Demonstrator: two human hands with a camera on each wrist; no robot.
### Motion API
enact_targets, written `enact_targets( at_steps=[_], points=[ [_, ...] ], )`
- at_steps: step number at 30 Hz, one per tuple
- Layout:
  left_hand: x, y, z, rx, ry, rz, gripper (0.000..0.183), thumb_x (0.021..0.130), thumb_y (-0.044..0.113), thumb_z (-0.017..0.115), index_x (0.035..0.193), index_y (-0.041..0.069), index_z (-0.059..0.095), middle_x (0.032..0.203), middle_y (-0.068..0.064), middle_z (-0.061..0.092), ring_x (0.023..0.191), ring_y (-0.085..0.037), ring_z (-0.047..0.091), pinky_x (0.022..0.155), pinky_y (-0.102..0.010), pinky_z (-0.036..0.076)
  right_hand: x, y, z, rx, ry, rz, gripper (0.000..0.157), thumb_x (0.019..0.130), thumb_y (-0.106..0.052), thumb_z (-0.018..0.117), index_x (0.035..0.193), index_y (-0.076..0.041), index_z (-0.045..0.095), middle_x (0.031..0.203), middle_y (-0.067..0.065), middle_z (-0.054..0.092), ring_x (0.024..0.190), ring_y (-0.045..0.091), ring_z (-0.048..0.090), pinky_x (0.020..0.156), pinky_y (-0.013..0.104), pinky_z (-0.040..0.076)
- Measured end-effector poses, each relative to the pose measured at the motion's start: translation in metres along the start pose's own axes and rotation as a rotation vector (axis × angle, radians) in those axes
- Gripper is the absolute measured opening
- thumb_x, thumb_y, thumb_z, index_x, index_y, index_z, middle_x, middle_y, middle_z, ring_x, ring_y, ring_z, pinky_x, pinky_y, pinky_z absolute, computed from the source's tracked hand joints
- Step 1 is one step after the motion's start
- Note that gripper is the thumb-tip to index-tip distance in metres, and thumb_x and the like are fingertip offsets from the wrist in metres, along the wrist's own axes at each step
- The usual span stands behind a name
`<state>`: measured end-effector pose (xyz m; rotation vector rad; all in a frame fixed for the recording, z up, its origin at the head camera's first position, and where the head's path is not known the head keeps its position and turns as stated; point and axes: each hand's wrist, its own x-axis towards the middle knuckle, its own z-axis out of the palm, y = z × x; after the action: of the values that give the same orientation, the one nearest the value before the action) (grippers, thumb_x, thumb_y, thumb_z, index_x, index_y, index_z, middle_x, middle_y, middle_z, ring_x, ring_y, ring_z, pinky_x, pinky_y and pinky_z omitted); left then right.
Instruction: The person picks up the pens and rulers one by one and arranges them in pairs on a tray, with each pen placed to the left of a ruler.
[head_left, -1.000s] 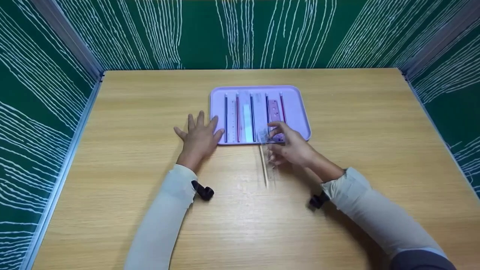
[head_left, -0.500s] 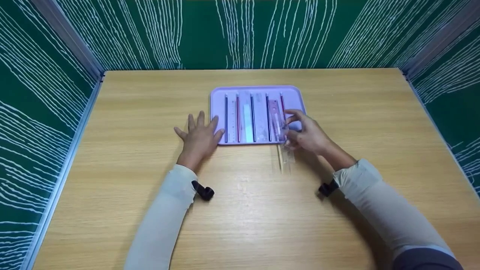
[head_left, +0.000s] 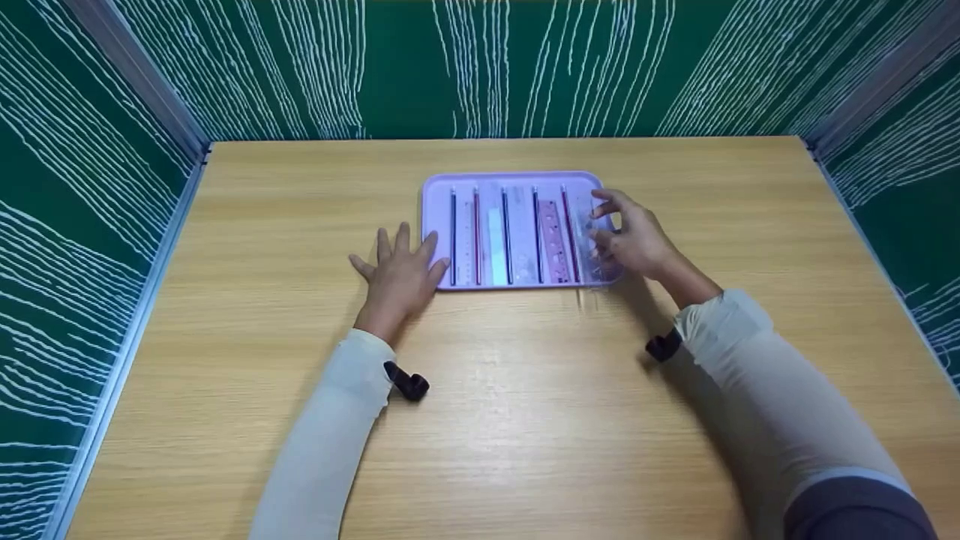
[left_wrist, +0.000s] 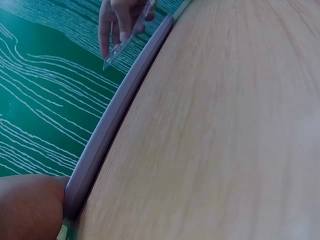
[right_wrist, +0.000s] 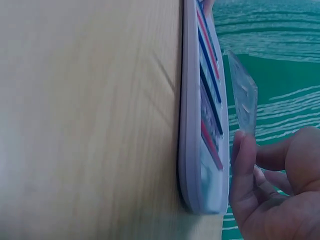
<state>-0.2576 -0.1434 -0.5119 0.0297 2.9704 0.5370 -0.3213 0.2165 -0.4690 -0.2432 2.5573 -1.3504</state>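
My right hand (head_left: 634, 236) pinches a clear plastic ruler (right_wrist: 243, 95) between thumb and fingers. It holds the ruler above the right end of a lilac tray (head_left: 517, 175); in the left wrist view the ruler shows edge-on over the tray's rim. My left hand (head_left: 400, 274) lies with fingers spread, its thumb side touching the tray's left edge. Several pencils stand in a row on the tray, among them a dark pencil (head_left: 453, 240) and a red pencil (head_left: 571, 244). Between the pencils lie rulers: a pink ruler (head_left: 553, 240), a shiny pale-blue ruler (head_left: 496, 247) and clear ones.
The tray sits on a wood-grain table (head_left: 480, 420). Green panels (head_left: 405, 67) with white streaks enclose it at the back and sides. A black wrist camera (head_left: 409, 382) sits by the left cuff, another wrist camera (head_left: 664, 346) by the right.
My right hand has moved right and away from me with the clear ruler, from over the tray's middle to its right end. My left hand has stayed still.
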Motion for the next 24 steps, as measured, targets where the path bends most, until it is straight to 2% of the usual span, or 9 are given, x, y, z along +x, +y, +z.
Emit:
enact_targets(
  at_steps=[6, 11, 15, 19, 24],
  points=[
    [0.000, 0.000, 0.000, -0.008, -0.009, -0.002, 0.063, 0.105, 0.062, 0.036, 0.162, 0.035, 0.029, 0.173, -0.015, 0.009, 0.156, -0.050, -0.005, 0.102, -0.090, -0.010, 0.014, 0.000, -0.008, -0.092, 0.022, 0.044, 0.065, 0.104, -0.002, 0.052, 0.161, -0.021, 0.029, 0.140, 0.008, 0.047, 0.088, 0.023, 0.063, 0.071, 0.029, 0.060],
    [0.000, 0.000, -0.001, -0.009, -0.016, -0.001, 0.063, 0.105, 0.062, 0.034, 0.162, 0.036, 0.028, 0.173, -0.014, 0.007, 0.157, -0.049, -0.006, 0.103, -0.090, -0.011, 0.026, -0.002, -0.007, -0.178, 0.060, 0.024, 0.064, 0.103, -0.001, 0.055, 0.160, -0.018, 0.032, 0.138, 0.011, 0.052, 0.086, 0.024, 0.063, 0.065, 0.026, 0.058],
    [0.000, 0.000, -0.001, -0.007, -0.020, -0.001, 0.063, 0.105, 0.063, 0.033, 0.162, 0.036, 0.027, 0.173, -0.014, 0.006, 0.157, -0.049, -0.007, 0.103, -0.089, -0.011, 0.033, -0.002, -0.002, -0.251, 0.073, 0.005, 0.066, 0.100, 0.002, 0.056, 0.159, -0.015, 0.033, 0.137, 0.015, 0.054, 0.098, 0.027, 0.061, 0.066, 0.024, 0.056],
    [0.000, 0.000, -0.001, -0.007, -0.018, 0.000, 0.063, 0.105, 0.062, 0.034, 0.162, 0.036, 0.027, 0.173, -0.014, 0.007, 0.156, -0.049, -0.007, 0.103, -0.089, -0.010, 0.036, 0.000, 0.003, -0.293, 0.078, 0.004, 0.068, 0.099, 0.005, 0.057, 0.159, -0.013, 0.032, 0.136, 0.017, 0.055, 0.107, 0.031, 0.058, 0.068, 0.028, 0.058],
    [0.000, 0.000, -0.001, -0.007, -0.008, 0.000, 0.063, 0.105, 0.061, 0.035, 0.161, 0.035, 0.030, 0.173, -0.014, 0.010, 0.157, -0.049, -0.005, 0.103, -0.090, -0.008, 0.036, 0.000, 0.010, -0.339, 0.130, -0.016, 0.067, 0.095, 0.006, 0.060, 0.157, -0.008, 0.036, 0.129, 0.019, 0.060, 0.103, 0.032, 0.060, 0.072, 0.037, 0.057]
  ],
)
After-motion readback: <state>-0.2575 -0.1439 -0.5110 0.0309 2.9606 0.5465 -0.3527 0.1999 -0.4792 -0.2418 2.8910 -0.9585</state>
